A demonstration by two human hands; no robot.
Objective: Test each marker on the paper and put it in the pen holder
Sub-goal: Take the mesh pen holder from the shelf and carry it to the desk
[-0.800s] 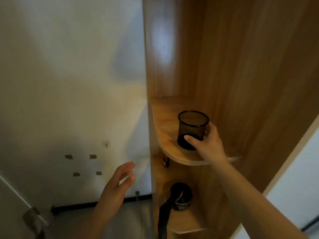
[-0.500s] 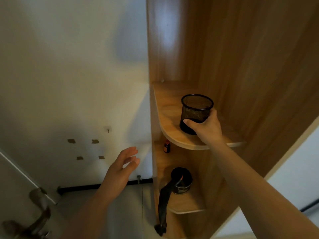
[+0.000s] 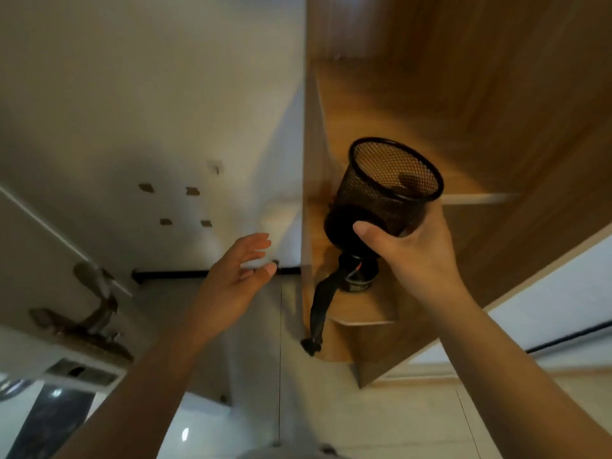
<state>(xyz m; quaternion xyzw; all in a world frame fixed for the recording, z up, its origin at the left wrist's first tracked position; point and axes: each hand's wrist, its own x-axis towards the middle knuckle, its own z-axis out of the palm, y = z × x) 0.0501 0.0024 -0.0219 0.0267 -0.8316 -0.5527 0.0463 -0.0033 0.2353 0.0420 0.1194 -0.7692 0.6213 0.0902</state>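
Right hand (image 3: 414, 256) clamped around tilted black mesh pen holder (image 3: 384, 190) at frame centre-right, left hand (image 3: 231, 279) empty, fingers spread, centre

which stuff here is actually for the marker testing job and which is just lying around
For the job:
- black mesh pen holder, tilted, held in the right hand

Lying about:
- dark tin on the lower shelf
- black strap hanging over that shelf's edge

No markers or paper in view.
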